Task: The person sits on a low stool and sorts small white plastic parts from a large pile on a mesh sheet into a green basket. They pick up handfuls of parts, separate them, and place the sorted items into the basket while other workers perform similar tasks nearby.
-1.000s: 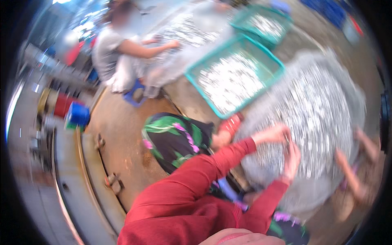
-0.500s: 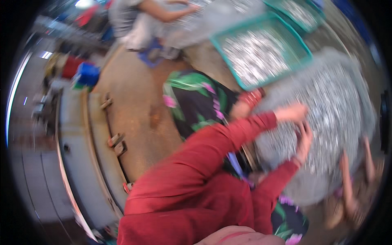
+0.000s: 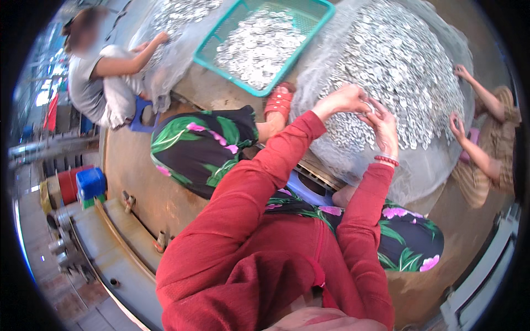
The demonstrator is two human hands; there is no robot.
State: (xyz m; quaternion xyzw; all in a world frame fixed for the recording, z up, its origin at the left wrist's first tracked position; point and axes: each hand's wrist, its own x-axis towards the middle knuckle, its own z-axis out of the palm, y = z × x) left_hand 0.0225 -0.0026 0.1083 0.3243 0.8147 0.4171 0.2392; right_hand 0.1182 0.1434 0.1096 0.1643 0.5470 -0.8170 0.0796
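Barrel [image 3: 69, 185], red, sat at far left w/ a blue crate [image 3: 91, 183] just beside it, near the metal rail [image 3: 118, 243] along the floor edge. Upper left, another person in a grey shirt [image 3: 83, 83] crouched on a blue stool [image 3: 139, 115], one arm reaching to a second heap of fish [image 3: 176, 16]. Next came a teal basket [image 3: 212, 55] full of small silver fish, lying between the two heaps. Below it, a red sandal [image 3: 279, 102] on the wearer's foot touched the edge of the big fish pile [image 3: 403, 66], which was spread on a grey sheet [image 3: 428, 176] on the floor, centre-right. Left hand [image 3: 343, 99] hovered over the pile's near edge, fingers curled narrow; whether they held a fish, can't tell. Right hand [image 3: 383, 124] lay just beside it, fingers bent down into the fish, a red bead bracelet [image 3: 386, 160] at the wrist. Far right, a third person's two hands [image 3: 458, 127] touched the pile's far rim.
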